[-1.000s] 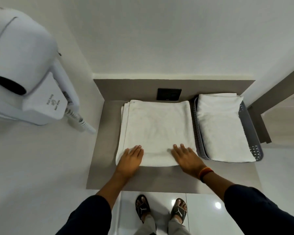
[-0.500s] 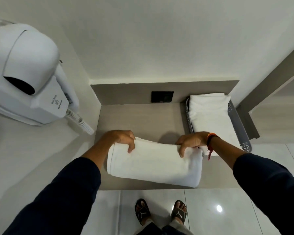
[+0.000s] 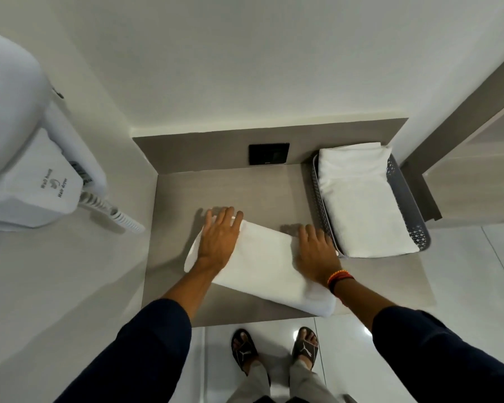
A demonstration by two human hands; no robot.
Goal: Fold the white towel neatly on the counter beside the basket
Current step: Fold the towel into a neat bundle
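A white towel (image 3: 264, 263) lies folded into a narrow band on the grey-brown counter (image 3: 233, 193), slanting from upper left to lower right. My left hand (image 3: 220, 235) presses flat on its left end, fingers spread. My right hand (image 3: 316, 251) rests flat on its right part, with a red and black band at the wrist. To the right of the towel stands a grey perforated basket (image 3: 410, 207) holding another folded white towel (image 3: 361, 205).
A white wall-mounted hair dryer (image 3: 32, 170) with a coiled cord (image 3: 114, 212) hangs on the left wall. A black socket plate (image 3: 269, 153) sits on the backsplash. The counter's front edge runs just below the towel, with my sandalled feet (image 3: 274, 349) on the tiled floor.
The towel was folded in half toward me, from a wide flat rectangle to a narrow band. My hands went from gripping its folded edge to pressing flat on top.
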